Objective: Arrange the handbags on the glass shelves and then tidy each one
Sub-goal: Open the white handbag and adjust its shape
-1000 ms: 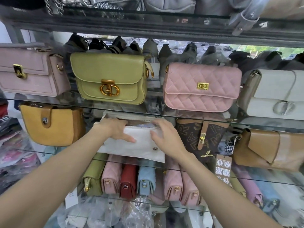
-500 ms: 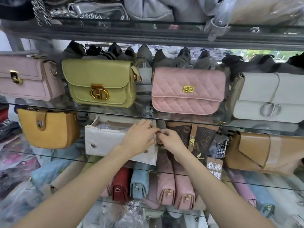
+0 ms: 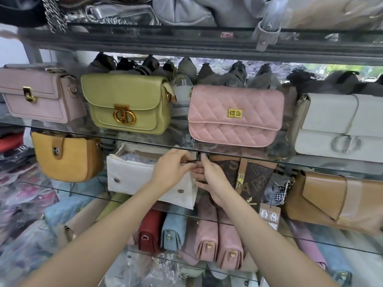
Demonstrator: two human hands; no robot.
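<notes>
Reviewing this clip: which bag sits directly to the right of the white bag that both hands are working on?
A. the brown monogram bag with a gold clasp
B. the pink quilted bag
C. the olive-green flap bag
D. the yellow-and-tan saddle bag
A. The brown monogram bag stands right beside the white bag on the same glass shelf, where the left hand and right hand meet at the white bag's right end.

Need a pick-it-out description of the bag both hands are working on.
Find the glass shelf second from the top of those showing bags face-on. Between the mustard saddle bag and the brown monogram bag sits the white canvas bag. It is the only white fabric one there, open-topped, with two metal snap studs on its front.
</notes>
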